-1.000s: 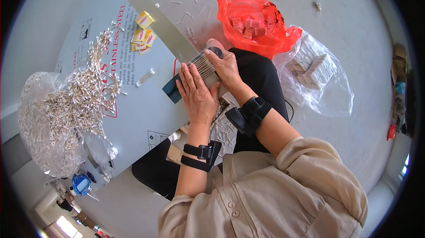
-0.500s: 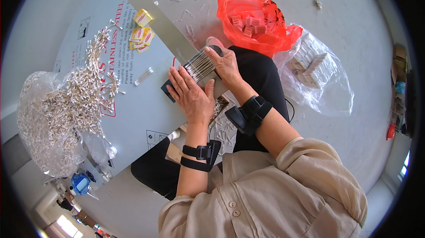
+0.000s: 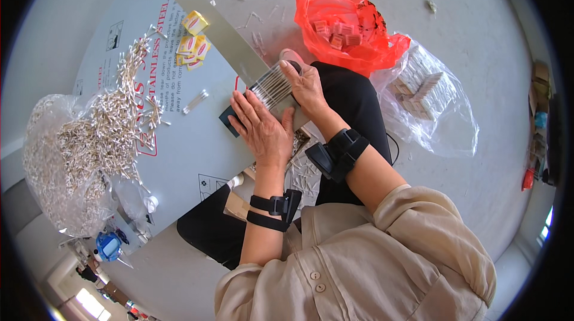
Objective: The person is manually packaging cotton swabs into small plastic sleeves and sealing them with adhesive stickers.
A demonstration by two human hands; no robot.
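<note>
A row of cotton swabs (image 3: 271, 88) lies side by side in a flat holder with a dark end block (image 3: 229, 121), at the table's right edge. My left hand (image 3: 263, 128) rests across the near-left end of the holder, fingers stretched out and flat. My right hand (image 3: 308, 90) closes round the holder's far end, its thumb on top; its other fingers are partly hidden. Below the hands, loose swabs (image 3: 304, 179) show in a box, mostly covered by my arms. A small clear pack of swabs (image 3: 195, 101) lies on the table to the left.
A large heap of swabs (image 3: 95, 141) spills from a clear bag on the left of the film-covered table (image 3: 179, 153). Several yellow boxes (image 3: 194, 49) lie at its far edge. On the floor to the right are a red bag (image 3: 382, 55) and a clear bag of white packs (image 3: 431, 97).
My left hand has shifted slightly to the right along the holder, fingers still flat. My right hand keeps its hold at the far end, almost unmoved.
</note>
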